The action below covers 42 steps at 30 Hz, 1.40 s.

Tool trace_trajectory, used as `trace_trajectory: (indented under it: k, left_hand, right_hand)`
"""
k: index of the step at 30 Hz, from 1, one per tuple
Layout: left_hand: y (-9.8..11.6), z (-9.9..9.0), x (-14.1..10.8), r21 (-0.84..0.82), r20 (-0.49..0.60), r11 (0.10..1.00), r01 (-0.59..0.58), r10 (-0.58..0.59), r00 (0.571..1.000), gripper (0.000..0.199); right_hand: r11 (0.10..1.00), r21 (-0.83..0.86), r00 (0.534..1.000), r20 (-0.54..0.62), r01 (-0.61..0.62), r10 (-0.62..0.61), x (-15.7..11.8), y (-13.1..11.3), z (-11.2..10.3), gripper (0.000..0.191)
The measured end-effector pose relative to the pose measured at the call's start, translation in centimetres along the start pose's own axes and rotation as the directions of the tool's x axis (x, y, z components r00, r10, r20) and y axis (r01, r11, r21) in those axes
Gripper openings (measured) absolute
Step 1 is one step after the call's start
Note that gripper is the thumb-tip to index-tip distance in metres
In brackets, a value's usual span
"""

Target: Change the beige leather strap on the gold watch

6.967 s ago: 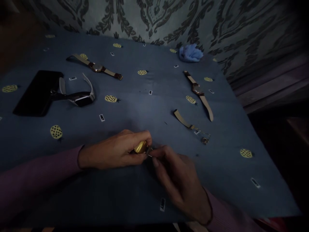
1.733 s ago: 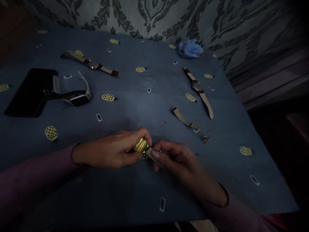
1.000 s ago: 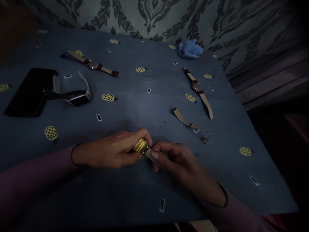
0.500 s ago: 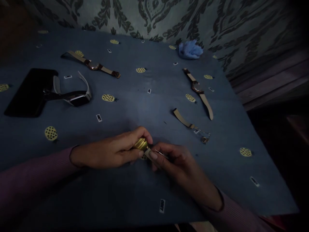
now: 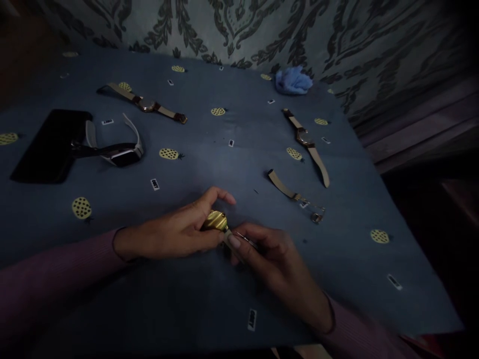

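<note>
My left hand grips a shiny gold watch from the left, thumb along its lower edge and index finger raised off it. A light strap runs from the watch into my right hand, which pinches it between thumb and fingers. A thin metal tool shows between those same fingers; its far end is hidden in the hand. Beyond my right hand lies a detached tan strap with a metal clasp. A small dark sliver rests on the cloth nearby.
Two watches with tan and brown straps, one on the left and one on the right, lie farther back. At left are a black phone and a white-strapped smartwatch. A crumpled blue cloth sits near the wall.
My left index finger has lifted away from the gold watch and straightened. The watch and both hands have shifted slightly left. My right hand keeps its pinch on the strap.
</note>
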<state>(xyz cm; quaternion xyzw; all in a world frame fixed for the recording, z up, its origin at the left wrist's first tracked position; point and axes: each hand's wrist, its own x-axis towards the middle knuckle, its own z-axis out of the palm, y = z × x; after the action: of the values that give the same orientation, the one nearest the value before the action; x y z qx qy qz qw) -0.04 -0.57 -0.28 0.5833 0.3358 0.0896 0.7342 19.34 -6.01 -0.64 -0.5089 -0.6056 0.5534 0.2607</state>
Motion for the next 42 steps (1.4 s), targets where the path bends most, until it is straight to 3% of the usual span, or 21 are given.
trace_trajectory:
  k: [6,12,19,27,32,35,42]
  left_hand:
    - [0.2,0.1,0.1,0.023,-0.049,1.000,0.007,-0.006,0.999,0.046]
    - [-0.5,0.5,0.1,0.051,-0.155,0.999,0.004,0.004,0.988,0.037]
    - [-1.2,0.7,0.4,0.019,-0.172,0.999,-0.032,0.035,0.985,0.032]
    - [-1.2,0.6,0.5,0.045,-0.190,0.999,-0.019,0.027,0.981,0.035]
    - [-1.0,0.5,0.5,0.041,-0.192,0.999,-0.011,0.018,0.981,0.034]
    - [-0.7,0.6,0.5,0.033,-0.189,0.999,0.002,0.004,0.982,0.034]
    - [-0.8,0.6,0.6,0.043,-0.198,0.999,0.001,0.008,0.980,0.034]
  right_hand:
    - [1.000,-0.010,1.000,-0.005,0.002,-0.002,0.0,0.0,0.1,0.041]
    - [1.000,-0.010,1.000,-0.019,0.005,-0.005,0.1,-0.2,0.3,0.040]
    - [0.999,0.039,0.999,-0.003,-0.036,0.036,0.2,-0.2,0.4,0.039]
    - [0.994,0.070,0.989,-0.111,-0.087,0.094,-0.7,0.4,0.2,0.019]
    - [0.997,0.082,0.992,-0.123,-0.009,0.019,-0.6,0.2,0.0,0.014]
    - [0.996,0.078,0.982,-0.187,0.040,-0.025,-0.3,0.0,-0.1,0.014]
    - [0.996,-0.024,0.970,-0.226,0.081,-0.085,-0.1,-0.2,0.0,0.018]
